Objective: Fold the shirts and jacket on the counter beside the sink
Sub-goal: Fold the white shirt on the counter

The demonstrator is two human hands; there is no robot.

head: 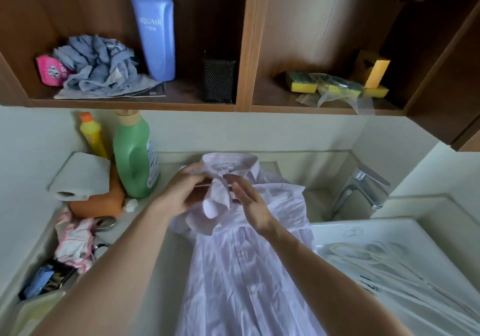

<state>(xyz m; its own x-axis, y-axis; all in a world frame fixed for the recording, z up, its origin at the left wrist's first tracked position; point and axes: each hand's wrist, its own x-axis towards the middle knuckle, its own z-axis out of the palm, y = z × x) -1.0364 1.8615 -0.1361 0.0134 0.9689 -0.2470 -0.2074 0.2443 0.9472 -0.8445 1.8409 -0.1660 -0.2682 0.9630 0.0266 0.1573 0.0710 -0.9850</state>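
One pale lilac shirt (233, 270) lies front up on the bench (174, 263), just left of the sink (363, 225). Collar at the far end, button placket running toward the camera, hem out of view at the lower edge. Fabric creased; right shoulder bunched toward the tap (361, 192). Left hand (179, 195) at the collar's left side, fingers curled, grip closed on shirt cloth just below the collar. Right hand (249, 205) just beside it, fingers straight and together, grip released, edge of the hand resting on the shirt's chest. Between the two hands a loose flap of the shirt stands up and droops. Both forearms bare. Left end of the bench crowded: green bottle (135, 159) upright, yellow bottle (93, 135) with orange cap behind it, paper roll (80, 177) lying on an orange block (98, 203), scissors (104, 224), a pink-and-white cloth heap (75, 237). Sink holds pale hanger-like shapes, too blurred to be sure. Wooden shelf (135, 102) above: tall blue bottle (154, 31), crumpled grey-blue cloth (98, 68), pink packet (50, 70) and black mesh box (219, 79) in the left compartment; yellow sponges (301, 82) in the right compartment.
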